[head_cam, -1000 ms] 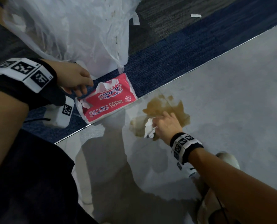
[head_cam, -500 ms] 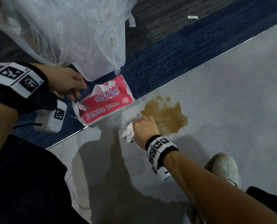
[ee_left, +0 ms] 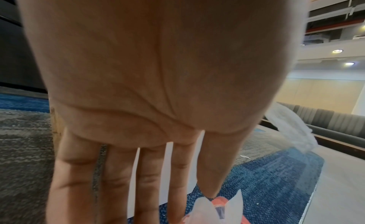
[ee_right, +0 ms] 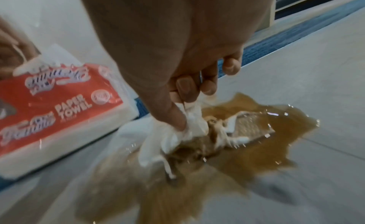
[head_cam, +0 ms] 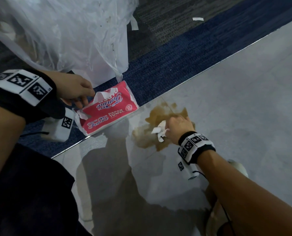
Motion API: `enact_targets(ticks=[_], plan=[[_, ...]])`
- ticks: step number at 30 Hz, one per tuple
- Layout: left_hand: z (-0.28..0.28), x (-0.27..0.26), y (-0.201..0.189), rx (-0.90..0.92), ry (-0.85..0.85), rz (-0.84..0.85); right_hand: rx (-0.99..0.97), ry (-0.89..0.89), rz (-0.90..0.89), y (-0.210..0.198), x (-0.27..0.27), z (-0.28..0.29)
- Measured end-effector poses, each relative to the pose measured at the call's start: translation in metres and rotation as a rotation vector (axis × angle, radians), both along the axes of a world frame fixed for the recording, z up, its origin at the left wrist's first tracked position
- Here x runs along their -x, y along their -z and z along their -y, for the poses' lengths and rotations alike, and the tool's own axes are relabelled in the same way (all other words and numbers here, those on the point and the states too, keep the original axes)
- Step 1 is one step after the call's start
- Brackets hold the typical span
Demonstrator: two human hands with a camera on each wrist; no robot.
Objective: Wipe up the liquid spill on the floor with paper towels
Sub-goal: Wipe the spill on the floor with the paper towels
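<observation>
A brown spill [head_cam: 165, 111] spreads over the grey tile floor [head_cam: 244, 99]. My right hand [head_cam: 175, 125] grips a crumpled white paper towel [head_cam: 158, 132] and presses it into the puddle's near side. In the right wrist view the towel [ee_right: 177, 133] is soaked brown where it lies in the spill [ee_right: 276, 141], pinched by thumb and fingers [ee_right: 189, 90]. A red paper towel pack [head_cam: 111, 111] lies across the carpet edge, left of the spill. My left hand [head_cam: 84, 97] reaches its torn end with straight fingers [ee_left: 177, 188], touching the white sheet [ee_left: 203, 208] that sticks out.
A clear plastic bag [head_cam: 65, 31] hangs over a white bin behind the pack. Blue carpet [head_cam: 175, 65] meets the tiles along a metal strip [head_cam: 209, 50]. My shoe [head_cam: 238, 167] stands near the right forearm; my dark-clad knee [head_cam: 22, 193] fills the lower left.
My right hand dragged the towel toward me and to the left, then pushed it back into the spill, smearing liquid nearer. The left hand moved closer onto the pack's open end.
</observation>
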State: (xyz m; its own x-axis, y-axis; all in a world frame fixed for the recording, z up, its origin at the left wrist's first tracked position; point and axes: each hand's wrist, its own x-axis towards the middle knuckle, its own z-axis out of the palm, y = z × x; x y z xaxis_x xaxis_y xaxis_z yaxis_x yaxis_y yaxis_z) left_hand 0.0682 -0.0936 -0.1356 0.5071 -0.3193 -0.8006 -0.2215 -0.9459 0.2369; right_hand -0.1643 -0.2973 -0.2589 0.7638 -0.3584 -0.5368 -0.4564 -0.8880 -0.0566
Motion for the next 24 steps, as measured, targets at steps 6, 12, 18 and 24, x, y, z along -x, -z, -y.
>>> enact_targets(ticks=[6, 12, 18, 24], plan=[[0.003, 0.001, 0.0, 0.004, 0.017, -0.011, -0.089, 0.022, 0.115, -0.008, -0.026, -0.001], [-0.004, 0.0, 0.001, -0.009, -0.017, -0.016, -0.038, 0.014, 0.159, 0.015, -0.044, -0.014], [-0.001, 0.0, 0.0, -0.005, -0.025, -0.01, 0.06, -0.011, 0.218, 0.029, -0.04, -0.019], [0.001, 0.002, 0.0, 0.004, -0.001, -0.008, 0.124, -0.004, 0.184, 0.024, -0.038, -0.006]])
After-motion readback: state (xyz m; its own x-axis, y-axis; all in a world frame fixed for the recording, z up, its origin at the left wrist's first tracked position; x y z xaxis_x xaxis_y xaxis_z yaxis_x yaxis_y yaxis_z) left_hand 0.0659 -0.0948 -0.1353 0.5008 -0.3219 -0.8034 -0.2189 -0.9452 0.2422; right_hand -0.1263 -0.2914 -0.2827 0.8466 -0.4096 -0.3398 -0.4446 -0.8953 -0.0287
